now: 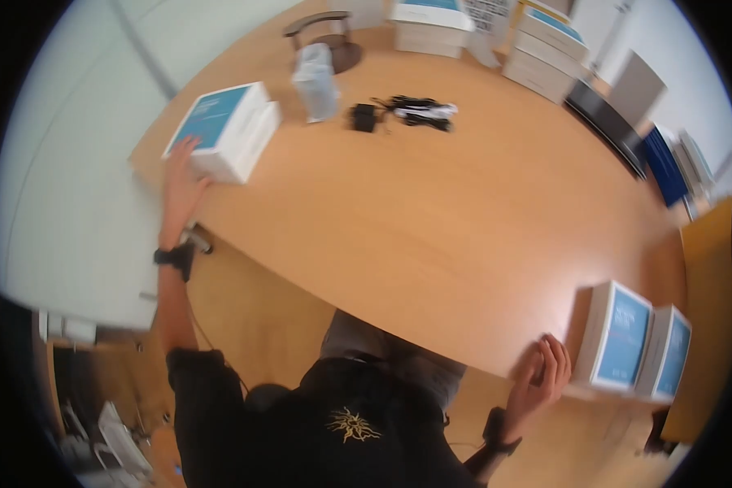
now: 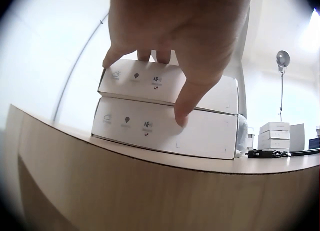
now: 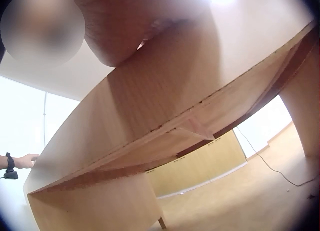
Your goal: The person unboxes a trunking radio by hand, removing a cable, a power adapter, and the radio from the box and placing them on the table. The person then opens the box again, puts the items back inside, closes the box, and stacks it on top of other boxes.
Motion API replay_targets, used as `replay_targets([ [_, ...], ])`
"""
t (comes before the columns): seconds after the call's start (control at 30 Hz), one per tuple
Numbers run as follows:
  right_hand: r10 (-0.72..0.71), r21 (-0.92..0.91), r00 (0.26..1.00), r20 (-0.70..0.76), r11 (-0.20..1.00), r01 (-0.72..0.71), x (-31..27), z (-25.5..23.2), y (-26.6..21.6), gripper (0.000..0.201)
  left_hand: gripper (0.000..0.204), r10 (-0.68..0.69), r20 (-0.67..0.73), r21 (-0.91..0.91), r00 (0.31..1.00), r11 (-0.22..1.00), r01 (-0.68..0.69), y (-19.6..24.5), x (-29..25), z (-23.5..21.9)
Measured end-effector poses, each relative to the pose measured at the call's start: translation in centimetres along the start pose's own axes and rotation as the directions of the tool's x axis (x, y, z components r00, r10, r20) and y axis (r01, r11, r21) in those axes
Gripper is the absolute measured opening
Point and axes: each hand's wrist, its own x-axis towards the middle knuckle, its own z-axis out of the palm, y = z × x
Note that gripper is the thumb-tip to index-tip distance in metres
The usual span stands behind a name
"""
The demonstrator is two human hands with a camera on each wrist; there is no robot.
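At the table's left end, my left hand rests on two stacked white boxes, the upper one with a blue top. In the left wrist view, fingers reach over the upper box, and the thumb lies against the front of the lower box. My right hand is at the table's near edge with loosely curled fingers, holding nothing. Just right of it are two white boxes with blue faces, side by side. Only part of the right hand shows in the right wrist view.
Black cables and an adapter lie on the wooden table. A clear plastic-wrapped item stands near a brown curved stand. More boxes are stacked along the back, with a dark flat object at the right back edge.
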Motion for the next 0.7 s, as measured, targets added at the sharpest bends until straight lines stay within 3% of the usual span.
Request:
replay_targets([
  [0.03, 0.048, 0.07, 0.999, 0.001, 0.996, -0.048, -0.2, -0.3, -0.3, 0.026, 0.082, 0.015, 0.008, 0.014, 1.0, 1.0, -0.016, -0.3, 0.0, 0.1],
  [0.07, 0.092, 0.025, 0.995, -0.027, 0.995, -0.092, -0.3, -1.1, -0.6, 0.026, 0.081, 0.033, 0.015, 0.024, 0.999, 0.999, -0.033, -0.4, 0.0, -0.1],
  [0.13, -0.032, 0.049, 0.987, -0.159, 0.998, 0.04, -0.3, -2.7, -1.1, 0.034, 0.081, 0.068, 0.007, 0.078, 0.998, 0.995, -0.068, -0.8, -0.3, 0.0],
  [0.2, -0.032, -0.082, 0.967, -0.253, 0.997, 0.011, 0.3, -4.6, -0.9, 0.04, 0.075, 0.087, -0.035, 0.071, 0.996, 0.994, -0.084, -1.3, -0.6, 0.5],
  [0.23, -0.069, -0.165, 0.948, -0.31, 0.986, 0.018, 0.7, -5.3, -0.7, 0.045, 0.07, 0.018, -0.138, -0.035, 0.99, 0.999, -0.023, -0.3, -1.2, 0.7],
  [0.27, -0.042, -0.216, 0.956, -0.291, 0.976, -0.023, 1.2, -5.9, -0.4, 0.049, 0.064, -0.068, -0.222, -0.147, 0.973, 0.988, 0.036, 1.9, -1.4, 0.7],
  [0.33, 0.03, -0.314, 0.977, -0.21, 0.944, -0.096, 2.2, -6.9, 1.4, 0.056, 0.055, -0.162, -0.3, -0.167, 0.94, 0.979, 0.115, 8.3, -2.0, 0.2],
  [0.4, 0.085, -0.423, 0.99, -0.115, 0.897, -0.126, 2.8, -6.9, 2.6, 0.056, 0.049, -0.117, -0.313, -0.208, 0.942, 0.977, 0.053, 13.8, -3.3, 0.0],
  [0.47, 0.116, -0.487, 0.991, -0.07, 0.863, -0.135, 2.9, -6.6, 3.3, 0.055, 0.048, -0.113, -0.257, -0.308, 0.96, 0.951, 0.029, 18.9, -5.3, 0.6],
  [0.57, 0.093, -0.403, 0.989, -0.119, 0.905, -0.133, 3.4, -6.6, 2.9, 0.053, 0.048, 0.037, -0.05, -0.425, 0.998, 0.903, -0.055, 24.1, -9.2, 2.4],
  [0.67, -0.02, -0.433, 1.0, -0.015, 0.901, 0.012, 3.6, -5.8, -0.4, 0.053, 0.048, 0.326, 0.084, -0.479, 0.942, 0.842, -0.248, 28.8, -10.7, 3.5],
  [0.7, -0.048, -0.431, 0.999, 0.025, 0.901, 0.054, 3.3, -5.6, -1.4, 0.054, 0.048, 0.379, 0.13, -0.55, 0.916, 0.797, -0.251, 30.4, -11.2, 3.6],
])
